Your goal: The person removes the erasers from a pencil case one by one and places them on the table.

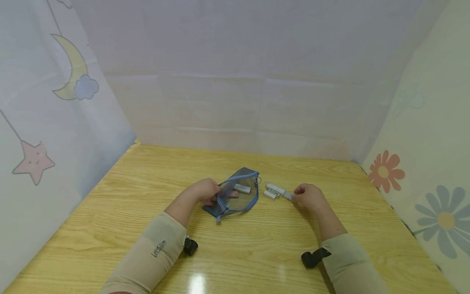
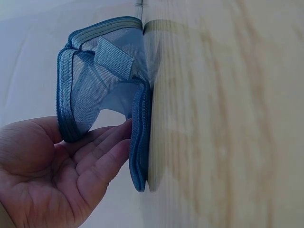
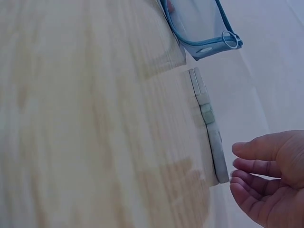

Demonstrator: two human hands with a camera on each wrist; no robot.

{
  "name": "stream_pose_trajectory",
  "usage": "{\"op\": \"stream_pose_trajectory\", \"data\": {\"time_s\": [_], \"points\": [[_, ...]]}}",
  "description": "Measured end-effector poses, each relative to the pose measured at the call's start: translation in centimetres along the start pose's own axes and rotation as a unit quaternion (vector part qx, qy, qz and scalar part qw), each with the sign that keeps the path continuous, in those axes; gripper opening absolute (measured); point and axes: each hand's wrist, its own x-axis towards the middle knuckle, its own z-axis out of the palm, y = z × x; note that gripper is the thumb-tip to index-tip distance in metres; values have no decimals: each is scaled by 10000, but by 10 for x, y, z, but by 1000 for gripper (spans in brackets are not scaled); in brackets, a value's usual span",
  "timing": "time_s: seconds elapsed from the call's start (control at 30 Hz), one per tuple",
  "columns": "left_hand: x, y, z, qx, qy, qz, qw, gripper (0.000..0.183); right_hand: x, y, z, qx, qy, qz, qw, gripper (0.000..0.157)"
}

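Note:
My left hand (image 1: 207,190) grips the side of a blue-edged mesh zip pouch (image 2: 135,118), thumb and fingers on its zip edge. The pouch lies on its side with its mouth gaping to the right. Through the mouth show a whitish bar (image 1: 242,188) and a pinkish piece (image 1: 233,194). To the right of the pouch lie several small whitish-grey bars (image 1: 275,188) close together; their exact kind cannot be told. My right hand (image 3: 268,175) hovers by the near end of the longest grey bar (image 3: 216,152), fingers loosely bent, nothing seen between thumb and fingers.
The wood-grain table (image 1: 235,253) lies under both arms. A pale sheet (image 1: 238,110) hangs behind it, and printed sheets stand at left and right. A black wrist camera (image 1: 190,246) sits on the left sleeve, another camera (image 1: 312,259) on the right.

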Motion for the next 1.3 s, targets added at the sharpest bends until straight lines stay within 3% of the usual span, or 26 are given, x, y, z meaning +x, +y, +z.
{"op": "stream_pose_trajectory", "data": {"time_s": [0.23, 0.47, 0.83, 1.3], "points": [[0, 0, 0, -27, 14, 6, 10000, 24, -2, -12, 1, -199, 167, -362, 9990, 26], [2, -2, 0, 12, 13, 43, 10000, 24, -4, -24, 2, -167, 220, -466, 9985, 26], [4, -4, 0, 71, 45, 73, 9999, 25, -4, -42, 12, 215, 202, -760, 9967, 21], [4, -3, 0, 59, 58, 28, 10000, 24, 0, -66, 36, 834, 24, -809, 9932, 19]]}}
